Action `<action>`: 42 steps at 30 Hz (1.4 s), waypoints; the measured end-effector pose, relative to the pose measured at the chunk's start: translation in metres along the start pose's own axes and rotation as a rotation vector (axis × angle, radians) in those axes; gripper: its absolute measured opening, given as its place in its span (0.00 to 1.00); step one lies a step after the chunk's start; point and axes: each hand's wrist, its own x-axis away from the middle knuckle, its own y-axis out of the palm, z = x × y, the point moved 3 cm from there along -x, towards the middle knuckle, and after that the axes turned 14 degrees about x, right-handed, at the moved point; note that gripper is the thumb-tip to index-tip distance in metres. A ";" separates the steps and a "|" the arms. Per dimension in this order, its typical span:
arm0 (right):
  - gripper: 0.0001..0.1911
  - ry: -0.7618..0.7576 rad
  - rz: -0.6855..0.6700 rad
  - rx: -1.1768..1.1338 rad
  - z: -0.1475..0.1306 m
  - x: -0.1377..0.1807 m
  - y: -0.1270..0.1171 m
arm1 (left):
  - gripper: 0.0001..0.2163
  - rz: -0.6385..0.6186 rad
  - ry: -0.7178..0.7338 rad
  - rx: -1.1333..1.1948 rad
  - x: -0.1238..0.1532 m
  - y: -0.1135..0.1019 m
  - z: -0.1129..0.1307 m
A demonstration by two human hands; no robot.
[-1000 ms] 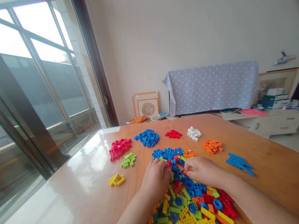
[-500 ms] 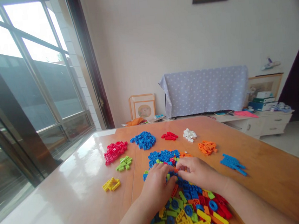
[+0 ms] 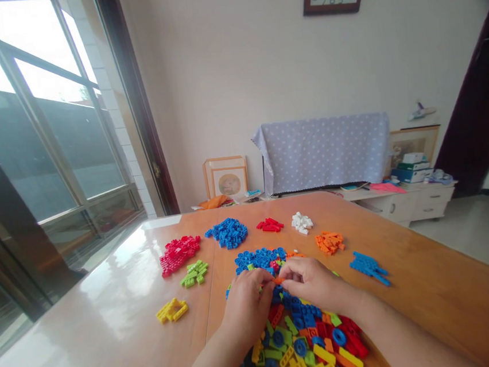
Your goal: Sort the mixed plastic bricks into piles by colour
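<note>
Above the mixed heap of building bricks point(image 3: 293, 355), my left hand point(image 3: 247, 300) and my right hand point(image 3: 312, 281) meet fingertip to fingertip. A small orange building brick point(image 3: 279, 281) shows between them, pinched from both sides; its exact shape is partly hidden by the fingers. Under and around the hands lie blue, green, red, yellow and orange pieces. Just beyond the fingers is a cluster of blue wheel-like pieces point(image 3: 258, 258).
Sorted piles ring the heap: dark pink point(image 3: 180, 255), green point(image 3: 194, 273), yellow point(image 3: 172, 310), blue point(image 3: 227, 233), red point(image 3: 270, 225), white point(image 3: 302, 222), orange point(image 3: 330, 242) and long blue pieces point(image 3: 368, 267). All rest on the wooden table point(image 3: 123, 316).
My left thumb and fingers have drawn together at the orange brick, and both hands are closer to each other. The camera has turned slightly right, shifting the scene left.
</note>
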 end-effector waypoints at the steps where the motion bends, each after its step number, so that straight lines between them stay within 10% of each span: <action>1: 0.05 0.016 -0.012 -0.026 0.003 0.000 0.001 | 0.06 -0.002 -0.005 0.003 0.000 0.000 0.000; 20: 0.19 0.791 0.313 0.474 0.158 -0.001 -0.071 | 0.11 0.080 -0.001 -0.011 -0.003 -0.015 -0.009; 34: 0.23 0.778 0.323 0.481 0.156 0.000 -0.074 | 0.11 0.063 -0.008 -0.063 -0.002 -0.016 -0.013; 42: 0.17 0.526 0.238 0.319 0.118 -0.013 -0.049 | 0.09 0.069 -0.038 -0.115 -0.003 -0.014 -0.019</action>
